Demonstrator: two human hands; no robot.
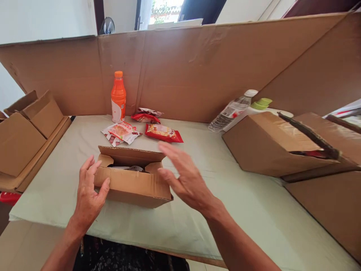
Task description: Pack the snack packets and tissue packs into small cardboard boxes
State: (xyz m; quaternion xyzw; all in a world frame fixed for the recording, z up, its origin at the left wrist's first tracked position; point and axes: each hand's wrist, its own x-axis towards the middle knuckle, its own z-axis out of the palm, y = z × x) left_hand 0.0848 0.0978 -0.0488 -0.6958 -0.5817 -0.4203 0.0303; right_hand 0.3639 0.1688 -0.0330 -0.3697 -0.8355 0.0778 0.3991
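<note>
In front of me a small cardboard box stands on the table, its back flap raised and its front flap partly folded over the opening. Something grey and white shows inside, too little of it to name. My left hand is at the box's left end, fingers apart, thumb near the front flap. My right hand hovers at the right end with its fingers stretched out, holding nothing. Behind the box lie a white and red snack packet, a red snack packet and another red packet.
An orange drink bottle stands at the back. On the right a clear water bottle leans by a green-capped bottle and a larger cardboard box. More open cardboard stands left. A cardboard wall borders the table.
</note>
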